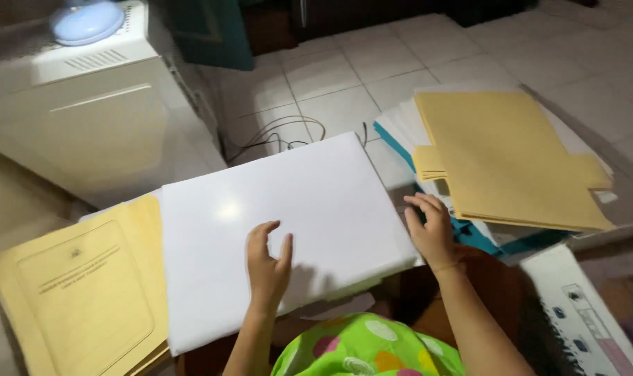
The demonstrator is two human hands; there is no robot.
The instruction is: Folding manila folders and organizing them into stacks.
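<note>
Left hand (268,261) lies palm down on a thick stack of white paper (282,223), fingers spread and pointing away from the body, wrist straight, forearm coming up from the lower edge of view. Hand is open and flat; it presses on the top sheet, clasping nothing.

Right hand (429,230) sits at the stack's right edge, near the close corner. Fingers are curled loosely against the side of the stack, thumb toward the top sheet. Contact with the edge is clear; whether the fingers actually clasp the sheets cannot be told. Forearm runs down and to the right.

The white stack spans between both hands, tilted slightly, its far corner pointing away over the tiled floor (344,76).

Left of the left hand, touching the stack's left edge: a pile of yellow folders (80,292) with a printed frame on the top cover. Just beyond the right hand: more manila folders (511,160) spread over white and teal sheets. Beyond the stack's far edge, a dark cable (282,136) loops on the tiles. Below both wrists, green dotted cloth (365,351).
</note>
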